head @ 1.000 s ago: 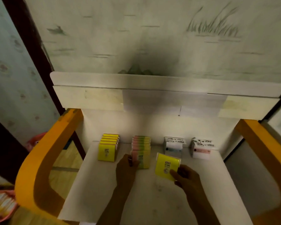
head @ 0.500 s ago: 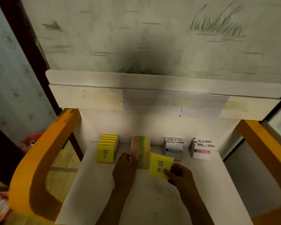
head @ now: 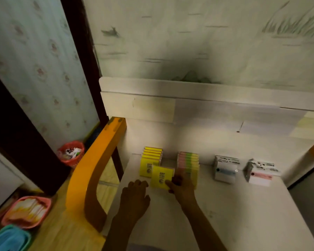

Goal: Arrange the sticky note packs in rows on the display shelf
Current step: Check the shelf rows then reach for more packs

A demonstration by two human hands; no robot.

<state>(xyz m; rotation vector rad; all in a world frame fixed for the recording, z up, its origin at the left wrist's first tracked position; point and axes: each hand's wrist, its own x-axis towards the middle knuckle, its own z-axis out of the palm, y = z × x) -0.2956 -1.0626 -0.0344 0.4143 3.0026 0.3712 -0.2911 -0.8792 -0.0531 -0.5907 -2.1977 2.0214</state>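
My right hand (head: 181, 185) pinches a yellow sticky note pack (head: 160, 177) by its right edge, holding it upright just in front of the yellow row (head: 150, 160) at the shelf's back left. My left hand (head: 134, 198) hovers over the white shelf (head: 225, 214) just left of and below that pack, fingers loosely curled, holding nothing. A row of pink-green-yellow packs (head: 188, 162) stands to the right, partly behind my right hand. Further right stand a white pack with a blue label (head: 225, 171) and a white pack with a pink label (head: 261, 174).
An orange curved frame (head: 91, 169) borders the shelf on the left. On the floor to the left are a red bin (head: 72, 153), a pink basket of packs (head: 27, 211) and a blue basket (head: 9, 240). A white upper ledge (head: 188, 98) overhangs the back.
My right hand has carried the yellow pack leftward from in front of the multicoloured row to the yellow row. My left hand has left the multicoloured row and drawn back to the left.
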